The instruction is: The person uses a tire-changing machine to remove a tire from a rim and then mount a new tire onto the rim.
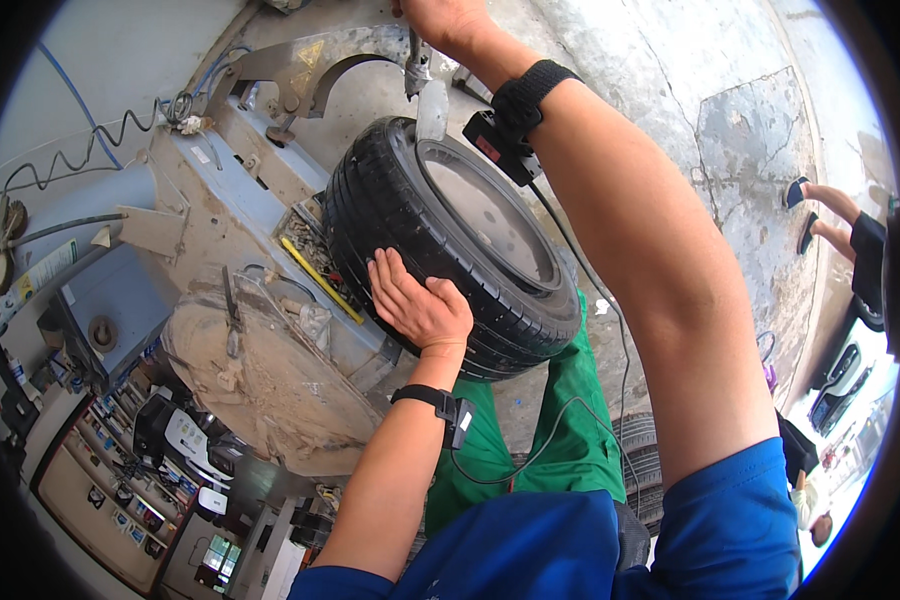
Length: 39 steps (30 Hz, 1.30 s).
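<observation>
A black car tyre on a dusty grey wheel rim stands tilted beside the tyre-changing machine. My left hand lies on the tread, palm down, with its fingers stretched out. At the top edge, my right hand is beside the upper end of the bead breaker arm. Most of its fingers are cut off by the frame, so its grip is hidden. The arm's flat metal blade reaches down to the sidewall, close to the rim's edge.
A yellow bar lies on the machine, next to a dirty round plate. Coiled air hose hangs at left. More tyres are stacked by my legs. Another person's legs and a white vehicle are at right.
</observation>
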Each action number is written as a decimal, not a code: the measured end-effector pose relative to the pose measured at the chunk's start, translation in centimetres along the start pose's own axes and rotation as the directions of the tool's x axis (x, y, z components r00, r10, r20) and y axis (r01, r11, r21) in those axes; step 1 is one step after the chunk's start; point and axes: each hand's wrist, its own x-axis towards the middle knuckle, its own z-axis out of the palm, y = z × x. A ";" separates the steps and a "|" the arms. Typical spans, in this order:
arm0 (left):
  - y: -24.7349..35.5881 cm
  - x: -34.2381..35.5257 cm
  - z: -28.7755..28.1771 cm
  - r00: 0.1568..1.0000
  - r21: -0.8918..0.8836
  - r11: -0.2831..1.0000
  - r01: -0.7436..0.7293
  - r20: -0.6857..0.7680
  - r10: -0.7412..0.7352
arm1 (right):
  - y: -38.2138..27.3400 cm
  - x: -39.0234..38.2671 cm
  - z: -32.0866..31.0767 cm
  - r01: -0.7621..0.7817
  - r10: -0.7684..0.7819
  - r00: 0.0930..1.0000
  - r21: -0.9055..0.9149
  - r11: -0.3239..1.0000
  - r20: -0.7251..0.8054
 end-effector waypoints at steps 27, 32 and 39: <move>-2.3 -0.5 0.4 0.994 -0.011 0.994 -0.110 -0.015 0.110 | -6.4 -10.1 -0.1 0.112 0.054 0.870 -0.304 0.946 0.490; -2.4 -0.9 0.6 0.996 0.020 0.996 -0.086 -0.012 0.086 | -7.6 -9.6 1.3 0.147 0.282 0.772 -0.592 0.793 0.569; -2.1 -0.4 0.6 0.998 -0.011 0.998 -0.065 -0.005 0.065 | -8.2 -9.2 1.2 0.268 0.250 0.780 -0.667 0.695 0.574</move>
